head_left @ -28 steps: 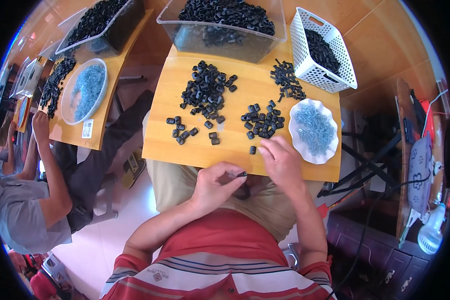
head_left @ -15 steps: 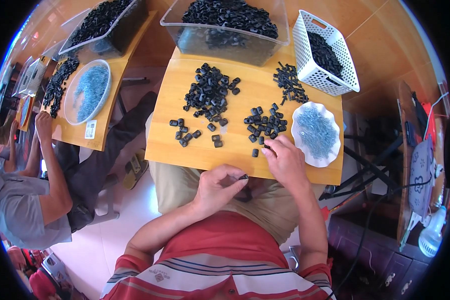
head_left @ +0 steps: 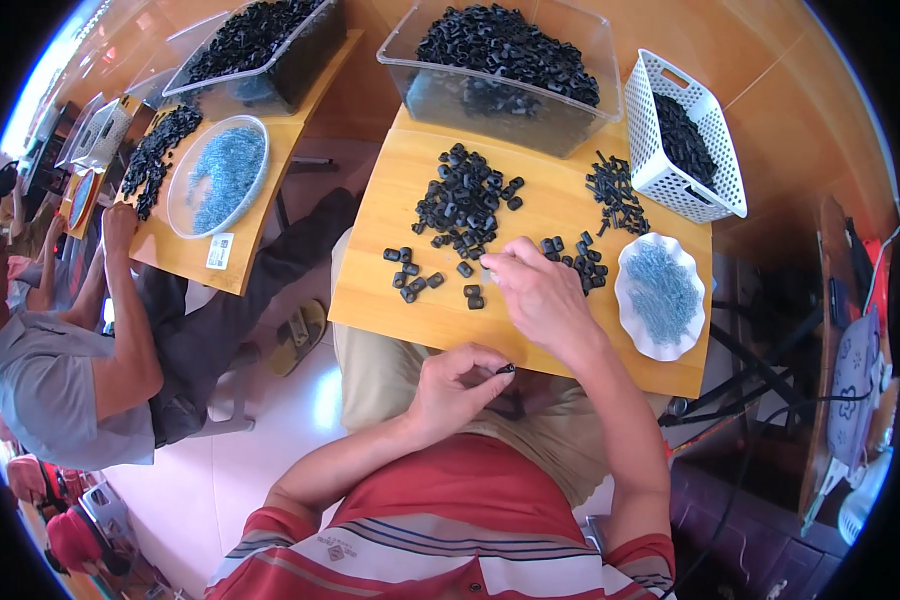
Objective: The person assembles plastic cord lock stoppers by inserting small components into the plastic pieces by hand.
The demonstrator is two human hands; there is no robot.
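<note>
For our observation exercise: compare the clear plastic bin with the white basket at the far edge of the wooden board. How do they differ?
The clear plastic bin has smooth see-through walls; the white basket has opaque perforated walls. The bin is the larger and is heaped with chunky black parts above its rim, while the basket's black parts lie below its rim. The bin sits behind the middle of the board, the basket at the right corner. Both are open-topped and hold black parts.

Bare board [head_left: 425, 315] nr front edge, black parts [head_left: 465, 200] crowd middle, clear bin [head_left: 510, 75] blocks far side

right hand [head_left: 542, 296] hides parts under its fingers | left hand [head_left: 457, 385] pinched piece too small to tell
</note>
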